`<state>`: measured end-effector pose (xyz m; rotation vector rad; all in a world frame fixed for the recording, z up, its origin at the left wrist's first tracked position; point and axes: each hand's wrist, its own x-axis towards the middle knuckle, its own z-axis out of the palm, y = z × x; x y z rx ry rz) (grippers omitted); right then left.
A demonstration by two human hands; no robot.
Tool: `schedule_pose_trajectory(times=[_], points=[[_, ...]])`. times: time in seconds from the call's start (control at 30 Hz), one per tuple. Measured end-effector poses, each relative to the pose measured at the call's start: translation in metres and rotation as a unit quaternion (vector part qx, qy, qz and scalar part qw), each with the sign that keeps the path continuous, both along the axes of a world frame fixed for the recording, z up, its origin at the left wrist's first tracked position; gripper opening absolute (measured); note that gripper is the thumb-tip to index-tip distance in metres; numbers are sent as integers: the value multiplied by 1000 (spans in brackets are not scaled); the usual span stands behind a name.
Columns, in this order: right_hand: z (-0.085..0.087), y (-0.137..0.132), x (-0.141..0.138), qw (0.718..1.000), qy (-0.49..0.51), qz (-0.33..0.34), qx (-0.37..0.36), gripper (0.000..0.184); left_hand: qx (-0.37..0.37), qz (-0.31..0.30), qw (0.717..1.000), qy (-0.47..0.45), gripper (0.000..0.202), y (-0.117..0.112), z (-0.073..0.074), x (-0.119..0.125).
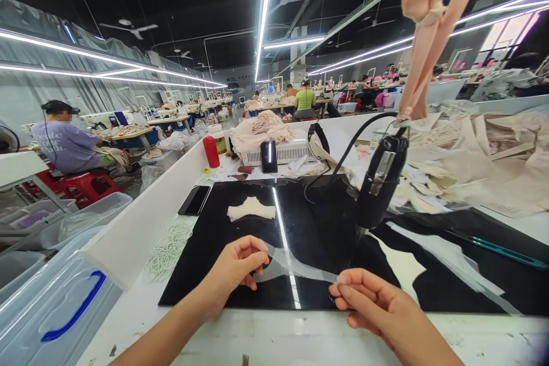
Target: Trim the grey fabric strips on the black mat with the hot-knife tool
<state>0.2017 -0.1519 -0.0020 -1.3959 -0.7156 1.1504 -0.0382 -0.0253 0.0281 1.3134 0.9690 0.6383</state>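
Note:
A thin, see-through strip of pale material (295, 266) stretches between my two hands, just over the glossy black board (206, 263). My left hand (238, 266) pinches its left end between thumb and fingers. At the right end, my right hand (369, 300) has the strip's narrow tip between thumb and forefinger. Beyond my left hand lies a small stack of cream cut pieces (251, 209). Near my right hand, a cream piece (403, 263) and several translucent strips (446, 254) rest on the black surface. A black hand-held device with a cable (381, 183) stands tilted above them.
Rubber bands (169, 249) and a phone (195, 200) lie left of the board. A red container (211, 151) and a white box (278, 153) with fabric on top are behind it. Teal tweezers (506, 251) sit at right. Peach fabric (422, 51) hangs above. People sit farther off.

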Motion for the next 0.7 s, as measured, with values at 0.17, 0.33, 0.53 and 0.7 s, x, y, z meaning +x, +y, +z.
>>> schedule_pose_trajectory(times=[0.17,0.33,0.53,0.7], points=[[-2,1,-3,998,-43,-34,25,35,-5,15,1000,-1,35,-2,0,3],[-3,1,-9,995,-48,-72,50,36,3,31,999,-10,36,-7,0,5],[-1,-1,-9,991,-78,-99,39,40,-11,59,998,-35,30,-8,-5,8],[-4,-3,-9,990,-82,-108,27,40,-19,59,997,-38,25,-10,-4,8]])
